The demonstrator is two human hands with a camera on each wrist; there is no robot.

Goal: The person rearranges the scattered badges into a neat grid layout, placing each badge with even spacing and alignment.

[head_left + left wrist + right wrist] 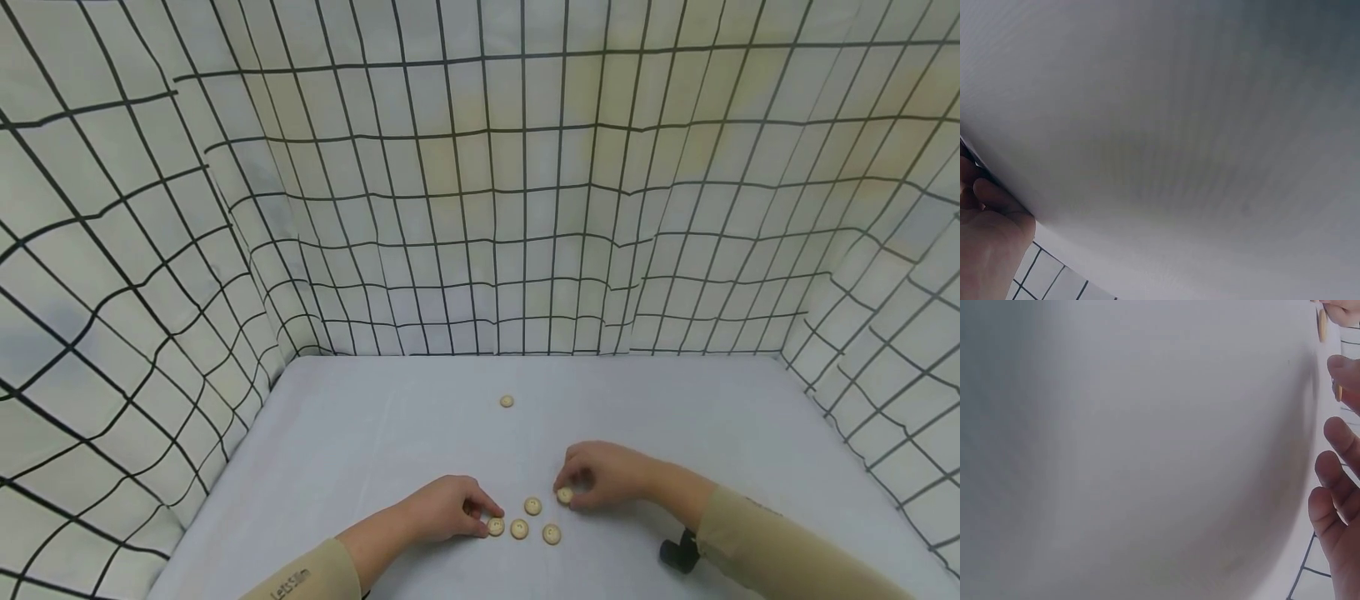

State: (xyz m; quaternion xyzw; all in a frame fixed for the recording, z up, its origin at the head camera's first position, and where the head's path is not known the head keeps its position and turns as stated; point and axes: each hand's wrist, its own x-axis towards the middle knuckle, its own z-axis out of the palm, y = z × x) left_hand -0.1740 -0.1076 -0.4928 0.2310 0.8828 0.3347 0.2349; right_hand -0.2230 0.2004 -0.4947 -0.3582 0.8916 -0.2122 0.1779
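Several round beige buttons lie on the pale grey table (360, 450). My left hand (489, 518) rests low at the centre, thumb and forefinger pinching the leftmost button (496, 526) of the cluster. To its right my right hand (564, 486) has curled fingers pinching another button (565, 495). Between the hands lie three loose buttons (532, 506), (519, 528), (551, 534). The left wrist view shows only blurred table and part of the hand (985, 240). In the right wrist view the fingers (1335, 506) show at the right edge, with a button (1321, 325) on edge above.
One lone button (506, 401) lies farther back on the table. White cloth walls with a black grid (480, 208) close in the back and both sides. A black wrist mount (678, 554) sits under my right sleeve.
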